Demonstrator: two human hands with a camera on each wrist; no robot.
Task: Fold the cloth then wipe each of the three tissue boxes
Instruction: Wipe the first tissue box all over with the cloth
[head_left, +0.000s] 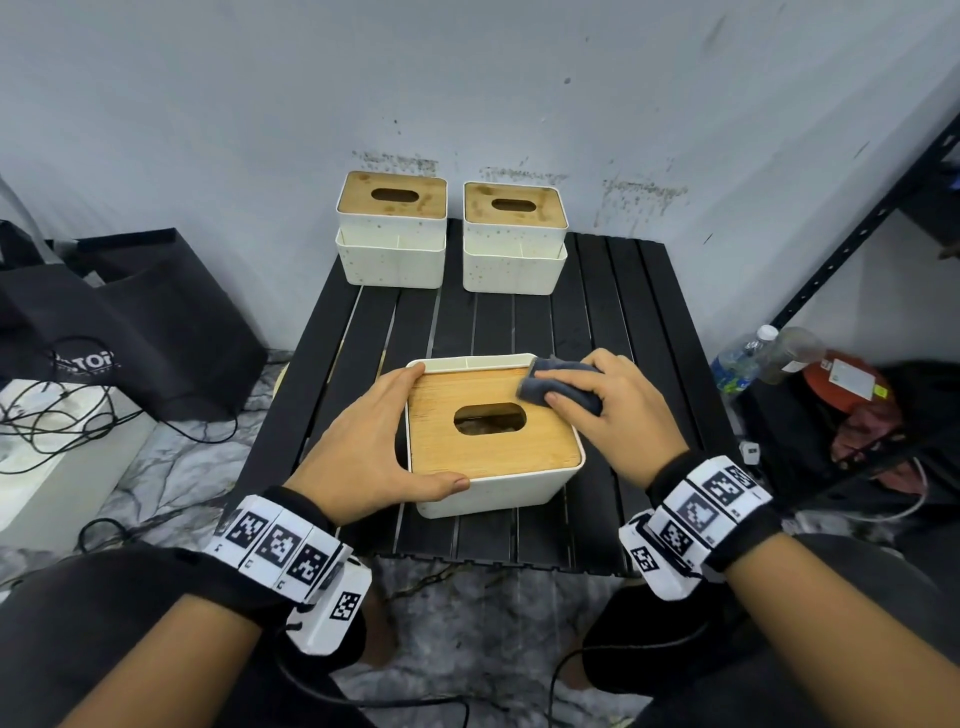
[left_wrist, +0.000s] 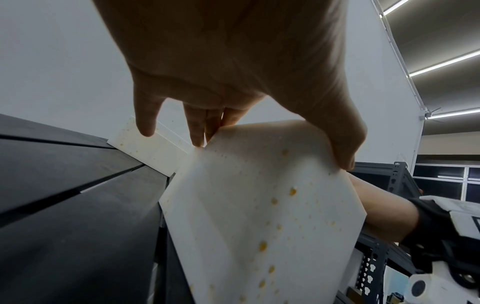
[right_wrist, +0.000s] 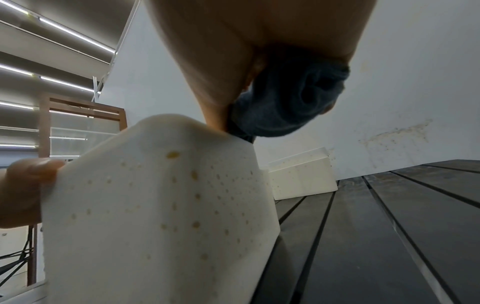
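Wrist bands with printed markers occupy the bottom of the head view, one on each forearm. Just above them, at frame centre, the left hand (head_left: 371, 447) braces the nearest tissue box (head_left: 493, 486): the fingers lie nearly straight along its left edge and the thumb lies along the near rim, clamping the box without curling round it. At centre right, the right hand (head_left: 621, 415) has its fingers and thumb curled round the folded grey cloth (head_left: 563, 387) and presses it onto the far right corner of the bamboo lid (head_left: 441, 400). The right wrist view confirms the cloth is bunched tightly in the palm. The box stands on the black slatted table (head_left: 649, 332). Its white walls carry yellowish spots, visible in both wrist views. Judged from this position, wiping of the first box is in progress at the lid. Hazards: the cloth edge may snag in the oval lid opening (head_left: 491, 418) if a stroke crosses it; a sideways stroke may slide the box should the left hand relax; lid-only wiping would leave the spotted walls soiled. Toward the upper centre, two further tissue boxes (head_left: 392, 228) (head_left: 513, 236) stand side by side against the stained wall (head_left: 467, 78), well apart from the hands.
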